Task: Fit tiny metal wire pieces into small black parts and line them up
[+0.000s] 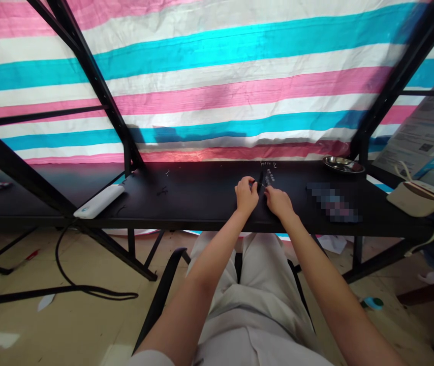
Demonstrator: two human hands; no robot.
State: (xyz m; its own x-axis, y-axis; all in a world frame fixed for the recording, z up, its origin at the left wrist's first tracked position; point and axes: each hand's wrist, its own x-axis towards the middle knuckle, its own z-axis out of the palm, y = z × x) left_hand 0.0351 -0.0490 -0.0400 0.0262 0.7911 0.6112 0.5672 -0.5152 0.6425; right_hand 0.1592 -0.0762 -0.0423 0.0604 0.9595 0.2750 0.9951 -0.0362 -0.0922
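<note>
Over the black table, my left hand (246, 195) and my right hand (278, 201) are close together, fingertips facing each other. Both are closed in a pinch. What they hold is too small and dark to name. A thin black strip-like piece (261, 178) shows upright in the gap between the hands; I cannot tell which fingers touch it. Just beyond my right fingertips lie several small clear pieces (270, 177) in a short row. Farther back, several tiny whitish pieces (266, 163) lie near the table's rear edge.
On the black table (197, 195), a white power strip (100, 201) lies left, near a small dark tangle (162, 191). To the right are a shiny metal dish (342, 164), a blurred-out flat item (333, 202) and a beige pouch (415, 197) with a strap. Black frame posts (102, 86) flank the table.
</note>
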